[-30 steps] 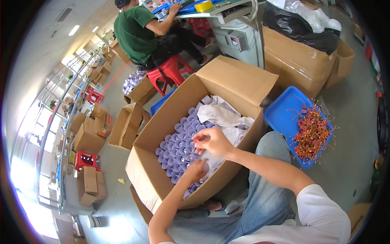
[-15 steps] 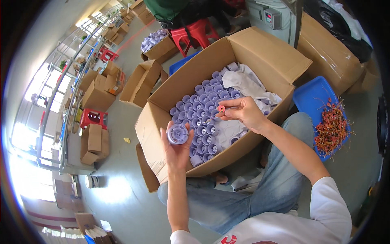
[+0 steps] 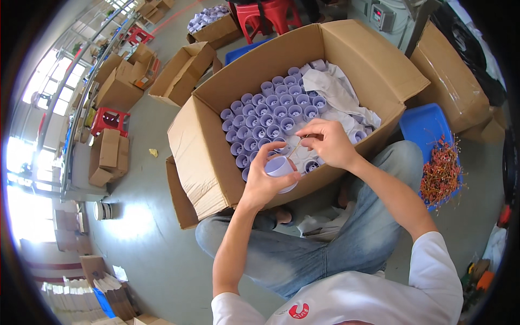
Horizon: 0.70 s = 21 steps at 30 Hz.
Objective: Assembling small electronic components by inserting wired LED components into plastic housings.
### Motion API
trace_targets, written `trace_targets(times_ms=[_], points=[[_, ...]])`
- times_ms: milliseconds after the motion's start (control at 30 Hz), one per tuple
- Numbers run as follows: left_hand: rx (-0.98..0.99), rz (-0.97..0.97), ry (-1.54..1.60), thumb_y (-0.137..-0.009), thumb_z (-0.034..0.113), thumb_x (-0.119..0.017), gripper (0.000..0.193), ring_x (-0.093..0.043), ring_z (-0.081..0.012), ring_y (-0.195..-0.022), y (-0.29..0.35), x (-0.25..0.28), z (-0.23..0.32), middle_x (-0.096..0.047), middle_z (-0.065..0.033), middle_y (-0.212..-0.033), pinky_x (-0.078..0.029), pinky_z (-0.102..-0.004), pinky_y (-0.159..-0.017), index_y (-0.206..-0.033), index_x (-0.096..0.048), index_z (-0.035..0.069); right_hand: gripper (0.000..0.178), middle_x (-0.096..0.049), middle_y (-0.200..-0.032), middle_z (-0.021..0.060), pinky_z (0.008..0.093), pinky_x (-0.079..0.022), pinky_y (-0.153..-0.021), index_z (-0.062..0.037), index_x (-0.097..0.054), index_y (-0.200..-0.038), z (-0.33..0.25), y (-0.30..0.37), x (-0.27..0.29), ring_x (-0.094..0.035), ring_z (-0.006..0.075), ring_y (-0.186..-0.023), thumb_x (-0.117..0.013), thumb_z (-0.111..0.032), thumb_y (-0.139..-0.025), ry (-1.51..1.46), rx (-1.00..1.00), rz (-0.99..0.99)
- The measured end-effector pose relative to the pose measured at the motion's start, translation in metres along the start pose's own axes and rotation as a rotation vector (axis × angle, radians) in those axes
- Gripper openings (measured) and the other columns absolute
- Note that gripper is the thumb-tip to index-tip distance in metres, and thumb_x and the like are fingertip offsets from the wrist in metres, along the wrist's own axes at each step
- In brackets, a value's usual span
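Over the near side of the large cardboard box [image 3: 374, 51], my left hand [image 3: 260, 184] is wrapped round a pale lavender plastic cup [image 3: 279, 167]. The cup is tilted, with its smooth side toward me. My right hand [image 3: 329, 145] pinches a thin wire [image 3: 294, 149] that runs down to the cup. Whether a small red part is on the wire's end is hidden by the fingers. Inside the box, rows of similar lavender cups [image 3: 280, 112] stand close together, small pale parts showing in them. White sheets [image 3: 338, 89] lie beside and under the cups.
A blue tray [image 3: 414, 122] with a tangle of small red-orange wired pieces [image 3: 441, 176] is by my right knee. Other cartons [image 3: 184, 73] stand at the left. A red stool [image 3: 265, 19] is behind the box, and a sealed carton [image 3: 449, 78] stands at the right.
My hands have come together; the cup has moved right and turned from its ribbed end to its side. The red part at my right fingertips no longer shows. The view has shifted.
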<state>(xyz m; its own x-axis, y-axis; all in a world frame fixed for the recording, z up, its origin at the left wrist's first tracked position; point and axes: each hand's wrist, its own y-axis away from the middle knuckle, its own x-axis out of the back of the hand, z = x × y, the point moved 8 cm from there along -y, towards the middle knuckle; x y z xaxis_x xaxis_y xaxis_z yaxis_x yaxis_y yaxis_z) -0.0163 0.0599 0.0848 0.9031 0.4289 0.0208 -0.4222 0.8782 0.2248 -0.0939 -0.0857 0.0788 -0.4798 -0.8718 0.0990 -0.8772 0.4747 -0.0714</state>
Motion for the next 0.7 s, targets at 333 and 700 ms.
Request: trace_targets(times_ms=[333,700], points=[[-0.312,0.278,-0.247,-0.069,0.002,-0.085,0.078,-0.060,-0.0188,-0.108,0.006,0.035,0.018,-0.060,-0.0134,-0.123,-0.052,-0.0333,-0.092,-0.134,-0.041,0.003,0.018,-0.067,-0.094,0.0114,0.0260,-0.052,-0.067,0.0038,-0.072,-0.100,-0.034,0.005,0.041,-0.065,0.0153,-0.075,-0.068,0.006,-0.083,0.169,0.259,0.376],[-0.332,0.351,-0.332,-0.072,-0.004,-0.078,0.071,-0.058,-0.0205,-0.111,0.004,0.030,0.014,-0.055,-0.0107,-0.120,-0.048,-0.0323,-0.097,-0.133,-0.043,0.005,0.018,-0.064,-0.099,0.0073,0.0235,-0.055,-0.064,0.0068,-0.070,-0.104,-0.047,0.012,0.028,-0.063,0.0113,-0.078,-0.067,0.005,-0.086,-0.287,0.311,0.184]])
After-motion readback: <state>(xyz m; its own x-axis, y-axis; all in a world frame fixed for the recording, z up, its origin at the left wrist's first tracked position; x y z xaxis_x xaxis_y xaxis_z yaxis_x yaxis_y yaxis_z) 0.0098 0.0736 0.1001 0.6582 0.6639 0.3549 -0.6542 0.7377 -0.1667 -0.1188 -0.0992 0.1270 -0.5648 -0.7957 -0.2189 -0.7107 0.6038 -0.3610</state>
